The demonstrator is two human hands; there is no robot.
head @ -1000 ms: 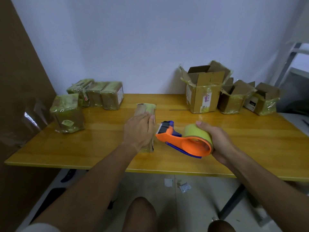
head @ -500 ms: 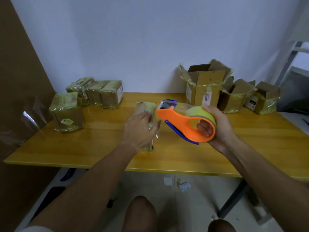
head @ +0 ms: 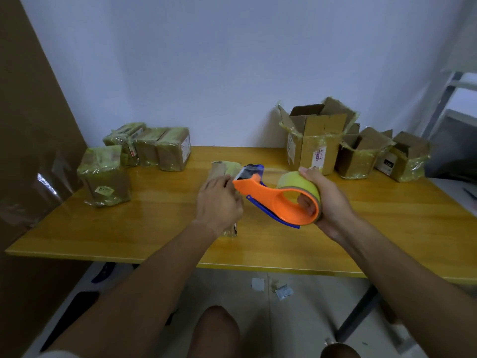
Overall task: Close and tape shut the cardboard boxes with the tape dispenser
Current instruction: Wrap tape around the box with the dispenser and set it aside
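Note:
A small closed cardboard box [head: 224, 169], partly wrapped in yellowish tape, stands mid-table. My left hand [head: 219, 205] lies on its top and near side, fingers curved over it. My right hand [head: 327, 200] grips the orange tape dispenser [head: 271, 197] by its round handle, fingers through the ring that carries the yellow-green tape roll [head: 296, 180]. The dispenser's black and blue head [head: 249, 173] touches the box's right upper edge, just beyond my left fingertips. Three open cardboard boxes stand at the back right: a tall one [head: 316, 143], a middle one [head: 361, 156] and a far one [head: 407, 160].
Several taped boxes sit at the back left [head: 154, 147], with one larger taped box [head: 104, 177] nearer the left edge. The yellow wooden table [head: 154, 228] meets a white wall. A brown board [head: 31, 125] stands left. Paper scraps [head: 282, 291] lie on the floor.
My right hand lifted the dispenser off the table and swung its head up to the box's right edge. My left hand stayed on the box.

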